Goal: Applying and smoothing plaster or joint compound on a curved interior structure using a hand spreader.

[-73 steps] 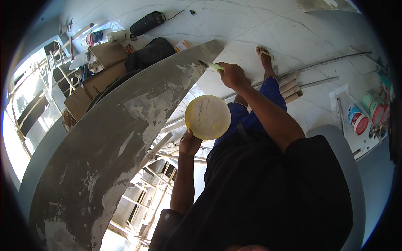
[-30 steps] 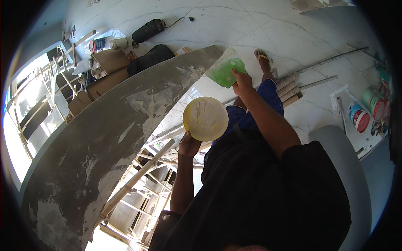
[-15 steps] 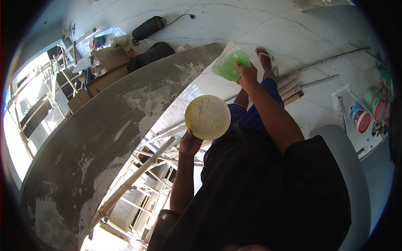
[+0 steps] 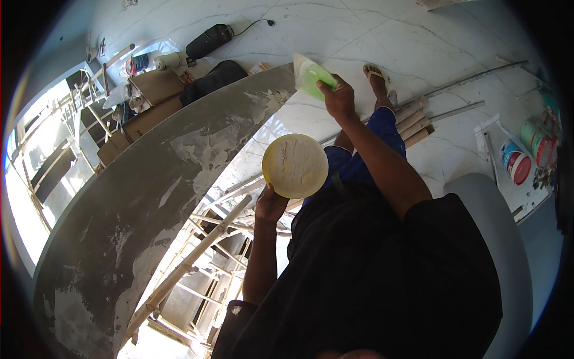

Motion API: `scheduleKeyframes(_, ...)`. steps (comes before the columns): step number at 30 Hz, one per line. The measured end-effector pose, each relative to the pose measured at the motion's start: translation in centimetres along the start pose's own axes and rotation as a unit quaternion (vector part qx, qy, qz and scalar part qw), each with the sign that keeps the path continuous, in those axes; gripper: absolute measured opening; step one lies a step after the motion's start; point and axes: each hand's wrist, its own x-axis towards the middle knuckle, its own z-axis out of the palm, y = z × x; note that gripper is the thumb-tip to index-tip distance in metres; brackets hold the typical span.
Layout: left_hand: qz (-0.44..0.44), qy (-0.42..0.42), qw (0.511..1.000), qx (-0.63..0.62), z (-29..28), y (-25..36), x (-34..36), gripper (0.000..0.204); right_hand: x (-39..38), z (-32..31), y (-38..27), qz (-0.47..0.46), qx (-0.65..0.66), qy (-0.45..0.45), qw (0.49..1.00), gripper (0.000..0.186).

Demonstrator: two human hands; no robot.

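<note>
My left hand (image 4: 271, 205) is closed on the lower rim of a round yellow dish (image 4: 267, 173), its thumb on the edge. Pale, ridged putty (image 4: 296, 163) covers the dish's face. Farther up, my right hand (image 4: 341, 102) grips a green plastic spreader (image 4: 313, 76), a flat sheet with whitish smears toward its far edge. The spreader is tilted and overlaps the far end of a curved grey plastered surface (image 4: 143, 173) in view. Whether it touches that surface I cannot tell. Patches of lighter coating mark the plaster.
Bamboo poles (image 4: 191, 260) slope below the plaster's inner edge. Cardboard boxes (image 4: 156, 90), a black cylindrical speaker-like object (image 4: 209, 40) and dark cloth lie beyond it. Paint buckets (image 4: 515, 163) stand at the right. Wooden pieces (image 4: 412, 122) lie on the tiled floor near my feet.
My right hand has moved left with the spreader, which has turned more edge-on and come to overlap the plaster's far end. My left hand and the dish have barely shifted.
</note>
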Motion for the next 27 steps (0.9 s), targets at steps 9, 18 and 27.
scheduleKeyframes(9, 0.0, 0.0, 1.0, -0.006, 0.2, -0.3, -0.1, 0.068, -2.5, 0.6, -1.0, -0.119, -0.058, -0.091, 0.987, 0.025)
scheduleKeyframes(18, 0.004, 0.019, 1.0, 0.009, -0.3, -0.9, -0.2, 0.067, -5.2, 1.0, -0.7, -0.231, -0.04, -0.127, 0.964, 0.025)
scheduleKeyframes(27, 0.009, 0.005, 1.0, 0.011, 0.7, -1.2, 0.3, 0.071, -4.4, -3.4, 0.2, -0.093, -0.226, -0.105, 0.964, 0.023)
